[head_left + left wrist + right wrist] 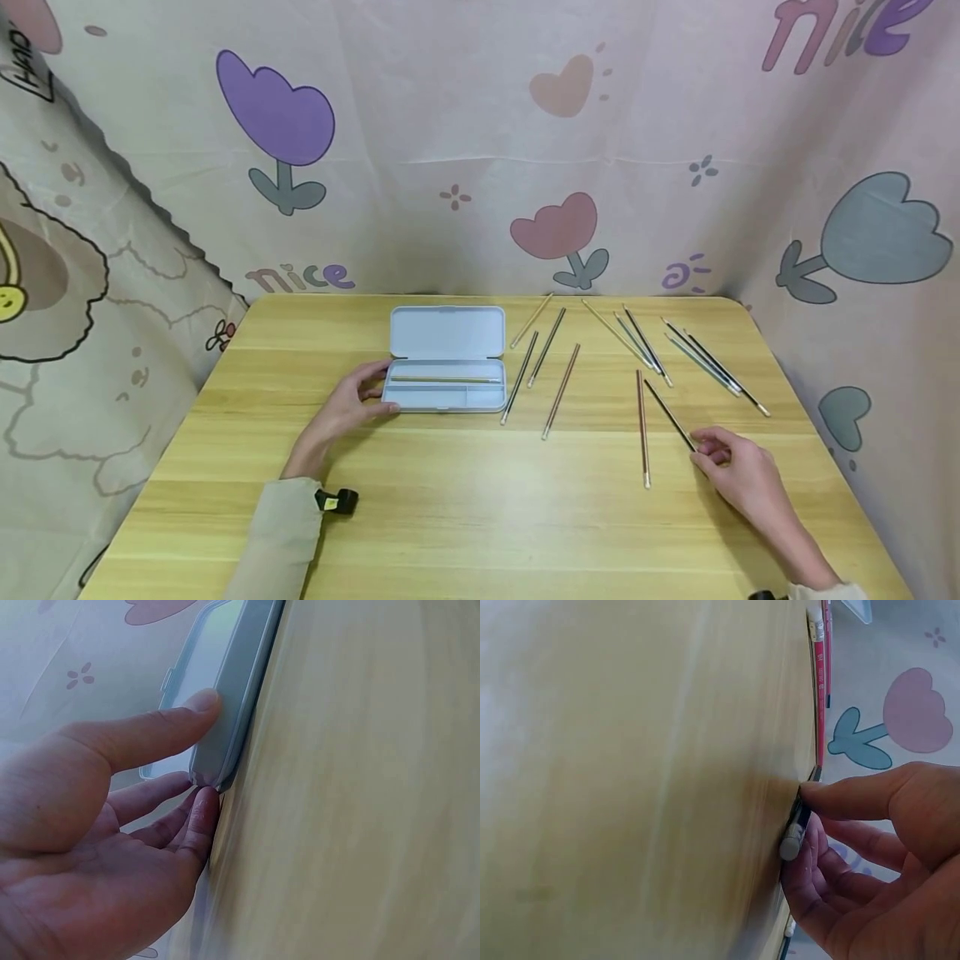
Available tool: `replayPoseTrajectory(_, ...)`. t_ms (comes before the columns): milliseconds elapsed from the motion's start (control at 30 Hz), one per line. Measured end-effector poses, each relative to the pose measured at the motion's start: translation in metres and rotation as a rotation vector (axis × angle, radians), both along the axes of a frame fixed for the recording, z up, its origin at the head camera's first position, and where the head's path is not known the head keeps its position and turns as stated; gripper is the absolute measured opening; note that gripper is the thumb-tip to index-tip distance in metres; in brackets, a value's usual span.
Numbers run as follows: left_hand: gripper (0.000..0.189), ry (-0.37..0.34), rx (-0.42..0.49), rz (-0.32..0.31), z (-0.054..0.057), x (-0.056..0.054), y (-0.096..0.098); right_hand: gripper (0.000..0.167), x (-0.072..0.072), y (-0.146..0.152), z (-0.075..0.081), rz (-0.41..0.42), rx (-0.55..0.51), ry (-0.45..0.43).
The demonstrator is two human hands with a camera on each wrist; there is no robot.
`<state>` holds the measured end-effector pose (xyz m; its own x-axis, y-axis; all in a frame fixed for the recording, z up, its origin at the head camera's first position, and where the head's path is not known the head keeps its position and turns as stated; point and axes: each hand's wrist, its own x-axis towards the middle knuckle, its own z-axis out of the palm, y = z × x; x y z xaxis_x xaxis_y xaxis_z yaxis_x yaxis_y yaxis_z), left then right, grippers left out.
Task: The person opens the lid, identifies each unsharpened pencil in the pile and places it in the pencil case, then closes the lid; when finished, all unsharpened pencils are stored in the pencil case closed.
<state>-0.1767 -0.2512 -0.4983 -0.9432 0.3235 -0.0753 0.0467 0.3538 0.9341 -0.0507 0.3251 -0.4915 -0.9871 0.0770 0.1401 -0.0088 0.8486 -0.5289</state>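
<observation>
A pale blue pencil case point(443, 402) stands with its lid up, a single yellowish pencil point(442, 379) lying in its rear compartment. My left hand point(351, 407) grips the case's left end. In the left wrist view the thumb point(161, 733) presses the case's side and the other fingers touch its corner. On the right, my right hand point(742, 475) pinches a black pencil point(670, 415) near its eraser end, between thumb and fingers. The right wrist view shows that pencil's white eraser point(790, 848) close to the tabletop. Left of it lies a red pencil point(642, 429).
Between case and right hand lie loose pencils, among them another red one point(561, 392) and dark ones point(519, 377). Several more pencils point(708, 364) lie toward the back right of the wooden table point(480, 517). A printed curtain point(420, 108) hangs behind the table.
</observation>
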Motion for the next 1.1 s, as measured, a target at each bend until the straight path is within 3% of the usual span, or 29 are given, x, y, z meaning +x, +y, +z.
replayPoseTrajectory(267,0.081,0.01,0.003,-0.007,0.001,-0.002,0.002,0.015,0.001,0.001,0.004,-0.038,-0.025,-0.04)
replayPoseTrajectory(433,0.081,0.007,0.005,-0.008,0.002,-0.002,0.001,0.016,-0.003,-0.005,0.007,-0.028,-0.038,0.069)
replayPoseTrajectory(700,0.081,0.012,0.023,-0.012,0.002,0.0,0.0,0.022,-0.023,-0.032,0.011,0.083,-0.155,0.204)
replayPoseTrajectory(1100,0.081,0.025,0.018,-0.009,-0.003,0.001,-0.001,0.022,-0.056,-0.076,0.012,0.214,-0.228,0.191)
